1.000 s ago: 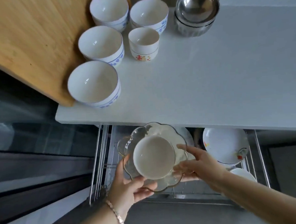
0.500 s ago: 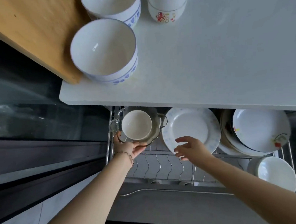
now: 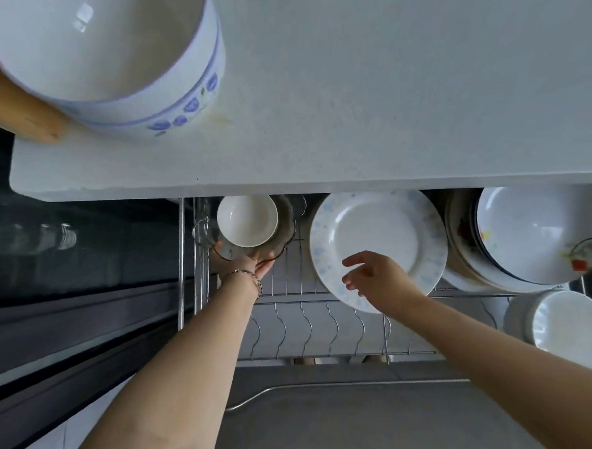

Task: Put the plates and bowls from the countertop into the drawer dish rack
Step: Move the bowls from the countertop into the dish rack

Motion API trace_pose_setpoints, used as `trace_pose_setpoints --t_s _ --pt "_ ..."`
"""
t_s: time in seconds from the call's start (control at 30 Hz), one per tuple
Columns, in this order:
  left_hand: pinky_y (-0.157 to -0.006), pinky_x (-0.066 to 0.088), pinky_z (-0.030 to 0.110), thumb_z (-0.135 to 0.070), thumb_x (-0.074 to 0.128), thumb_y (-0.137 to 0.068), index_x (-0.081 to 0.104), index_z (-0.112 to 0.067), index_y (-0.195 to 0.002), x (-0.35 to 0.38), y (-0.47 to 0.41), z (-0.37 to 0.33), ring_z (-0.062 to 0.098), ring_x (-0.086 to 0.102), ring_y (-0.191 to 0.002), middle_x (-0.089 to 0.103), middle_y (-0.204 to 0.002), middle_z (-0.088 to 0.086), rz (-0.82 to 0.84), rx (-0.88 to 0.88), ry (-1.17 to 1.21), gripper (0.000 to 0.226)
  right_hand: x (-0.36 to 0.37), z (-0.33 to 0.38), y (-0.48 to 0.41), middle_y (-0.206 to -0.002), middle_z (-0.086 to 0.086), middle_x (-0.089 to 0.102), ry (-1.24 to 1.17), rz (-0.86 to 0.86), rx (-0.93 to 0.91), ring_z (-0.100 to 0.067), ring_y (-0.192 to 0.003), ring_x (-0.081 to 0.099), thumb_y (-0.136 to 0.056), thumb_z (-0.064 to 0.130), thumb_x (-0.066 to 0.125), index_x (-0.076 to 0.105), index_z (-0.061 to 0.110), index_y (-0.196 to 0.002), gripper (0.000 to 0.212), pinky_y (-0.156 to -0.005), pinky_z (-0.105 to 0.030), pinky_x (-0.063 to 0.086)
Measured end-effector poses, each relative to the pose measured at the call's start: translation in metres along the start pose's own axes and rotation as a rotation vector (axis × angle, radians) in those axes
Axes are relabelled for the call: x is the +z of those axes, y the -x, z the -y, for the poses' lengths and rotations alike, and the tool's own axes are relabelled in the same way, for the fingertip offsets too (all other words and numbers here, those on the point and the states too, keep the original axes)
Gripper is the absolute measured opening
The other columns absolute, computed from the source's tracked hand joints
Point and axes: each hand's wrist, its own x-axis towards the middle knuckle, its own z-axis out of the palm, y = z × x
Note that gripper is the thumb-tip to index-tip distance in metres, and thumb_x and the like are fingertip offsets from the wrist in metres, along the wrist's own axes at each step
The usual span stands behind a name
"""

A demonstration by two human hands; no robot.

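Note:
My left hand [image 3: 252,264] grips the near rim of a scalloped clear glass dish [image 3: 284,225], low in the back left corner of the drawer dish rack [image 3: 327,329]. A small cream bowl [image 3: 247,220] sits inside that dish. My right hand [image 3: 376,276] hovers with fingers apart and nothing in it, over the near edge of a white plate with pale blue specks [image 3: 378,244] that leans in the rack. A white bowl with blue flowers [image 3: 107,59] stands on the countertop [image 3: 383,82] at the upper left.
A stack of white plates with a red flower print [image 3: 542,235] leans at the rack's right, with a stack of white bowls [image 3: 571,330] nearer me. A wooden board [image 3: 11,112] lies under the counter bowl. The drawer's grey front and handle [image 3: 330,387] run below the rack.
My view has dropped closer to the drawer. My left hand has carried the glass dish and small bowl down into the rack's back left corner. My right hand has let go and hangs free.

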Motion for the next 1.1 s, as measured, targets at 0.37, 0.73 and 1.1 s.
trace_pose_setpoints --t_s 0.37,0.73,1.1 --pt "-0.039 0.054 0.041 0.016 0.028 -0.09 0.044 -0.024 -0.123 -0.004 -0.078 0.012 0.037 0.054 -0.099 0.043 -0.137 0.008 0.016 -0.007 0.009 0.054 0.003 -0.01 -0.009 -0.088 -0.006 0.071 0.009 -0.008 0.017 -0.033 -0.096 0.065 -0.086 0.007 0.048 0.057 0.025 -0.094 0.022 -0.085 -0.045 0.055" --pt "-0.074 0.058 0.037 0.014 0.041 -0.09 0.032 -0.012 -0.139 -0.004 -0.072 0.017 0.033 0.06 -0.096 0.055 -0.123 0.018 0.019 0.01 -0.121 0.056 0.002 -0.009 -0.006 -0.09 -0.008 0.07 0.037 -0.012 0.008 -0.029 -0.096 0.066 -0.087 0.006 0.046 0.057 0.024 -0.095 0.022 -0.086 -0.041 0.054" --pt "-0.063 0.044 0.022 0.011 0.05 -0.08 0.052 -0.032 -0.081 -0.039 0.111 -0.063 0.005 0.053 -0.062 0.054 -0.073 -0.004 -0.024 1.062 -0.376 0.043 -0.018 0.103 0.076 -0.071 0.01 0.067 0.196 0.093 -0.343 -0.005 -0.07 0.059 -0.088 0.019 0.053 0.059 0.029 -0.093 0.013 -0.062 -0.007 0.042"
